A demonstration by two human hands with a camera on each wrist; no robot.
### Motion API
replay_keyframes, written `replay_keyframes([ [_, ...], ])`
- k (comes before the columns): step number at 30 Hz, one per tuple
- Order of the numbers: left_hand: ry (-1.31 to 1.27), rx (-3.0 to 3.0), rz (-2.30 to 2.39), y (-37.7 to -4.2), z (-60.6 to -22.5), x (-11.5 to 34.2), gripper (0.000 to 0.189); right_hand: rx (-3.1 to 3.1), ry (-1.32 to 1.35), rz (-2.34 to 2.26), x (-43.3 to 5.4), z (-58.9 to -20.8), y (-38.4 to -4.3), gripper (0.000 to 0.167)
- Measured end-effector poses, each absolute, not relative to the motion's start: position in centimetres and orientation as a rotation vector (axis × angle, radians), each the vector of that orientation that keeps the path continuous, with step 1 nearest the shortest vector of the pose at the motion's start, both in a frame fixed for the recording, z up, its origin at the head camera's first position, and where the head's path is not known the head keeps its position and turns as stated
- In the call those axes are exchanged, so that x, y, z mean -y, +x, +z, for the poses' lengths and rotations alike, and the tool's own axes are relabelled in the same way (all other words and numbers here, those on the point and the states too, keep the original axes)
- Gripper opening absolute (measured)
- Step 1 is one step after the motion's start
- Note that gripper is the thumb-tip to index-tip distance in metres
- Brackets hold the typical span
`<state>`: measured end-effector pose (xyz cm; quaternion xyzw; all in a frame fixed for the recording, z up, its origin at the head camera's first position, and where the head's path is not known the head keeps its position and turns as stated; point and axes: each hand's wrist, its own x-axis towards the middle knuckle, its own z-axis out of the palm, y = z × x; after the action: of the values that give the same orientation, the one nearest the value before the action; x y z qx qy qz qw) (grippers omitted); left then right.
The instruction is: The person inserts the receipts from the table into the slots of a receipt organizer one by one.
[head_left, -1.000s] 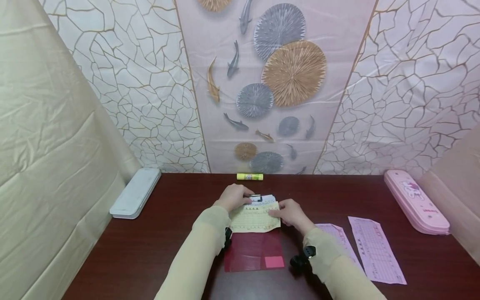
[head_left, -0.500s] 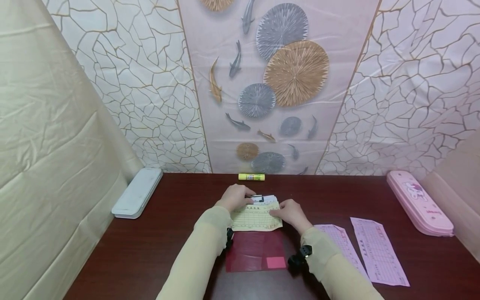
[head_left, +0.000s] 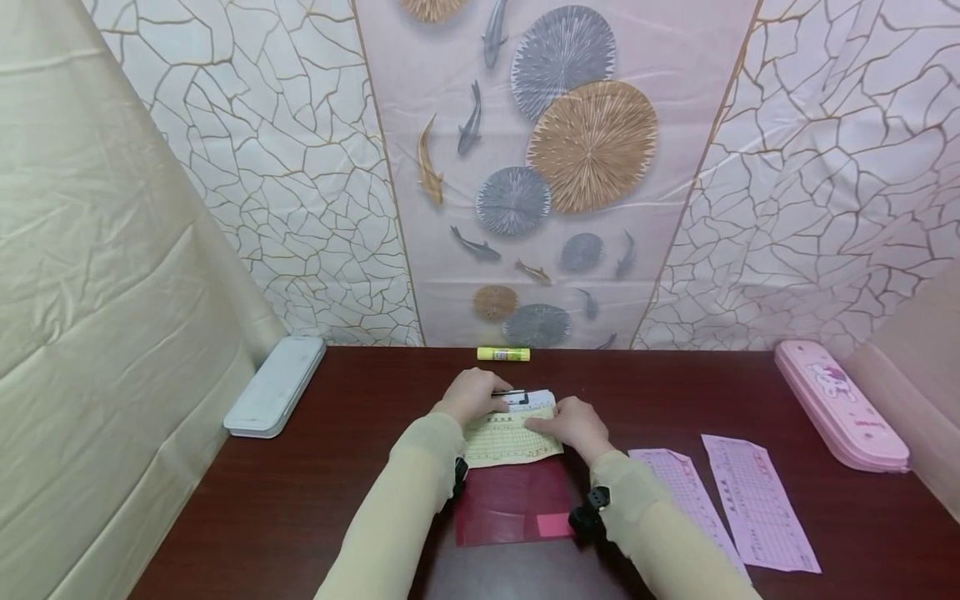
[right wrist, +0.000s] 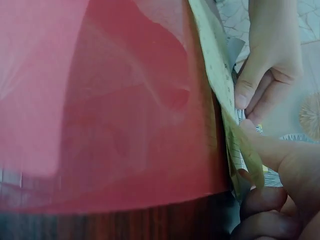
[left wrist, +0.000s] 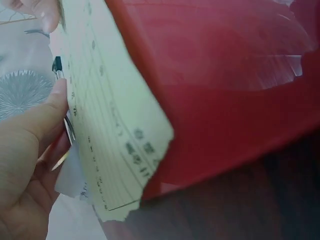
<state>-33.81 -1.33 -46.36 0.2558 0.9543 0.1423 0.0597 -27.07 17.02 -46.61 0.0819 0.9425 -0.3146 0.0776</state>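
Observation:
A yellow printed form (head_left: 510,446) lies over white sheets (head_left: 542,400), with a black binder clip (head_left: 523,399) at their top edge. My left hand (head_left: 471,393) pinches the stack at its upper left, thumb beside the clip in the left wrist view. At the right edge, my right hand (head_left: 576,423) pinches the form between thumb and curled fingers; the right wrist view shows the paper's corner (right wrist: 254,167) bending there. Below the form, a translucent red plastic sleeve (head_left: 495,504) lies on the table, its upper part hidden by the papers. A pink label (head_left: 553,525) shows at its lower right.
Two purple printed slips (head_left: 761,504) lie to the right of my right forearm. A pink pencil case (head_left: 840,404) stands at the far right, a white case (head_left: 276,387) at the left. A yellow glue stick (head_left: 503,354) lies by the back edge.
My right hand has shifted slightly left, its thumb reaching further over the yellow form. The right forearm camera now overlaps the pink label's edge. My left hand keeps its hold.

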Motion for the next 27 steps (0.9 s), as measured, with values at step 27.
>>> replay_keyframes([
  [27, 1.121, -2.930, -0.058, -34.2, -46.3, 0.3, 0.019, -2.867, 0.174, -0.671, -16.2, -46.3, -27.7, 0.086],
])
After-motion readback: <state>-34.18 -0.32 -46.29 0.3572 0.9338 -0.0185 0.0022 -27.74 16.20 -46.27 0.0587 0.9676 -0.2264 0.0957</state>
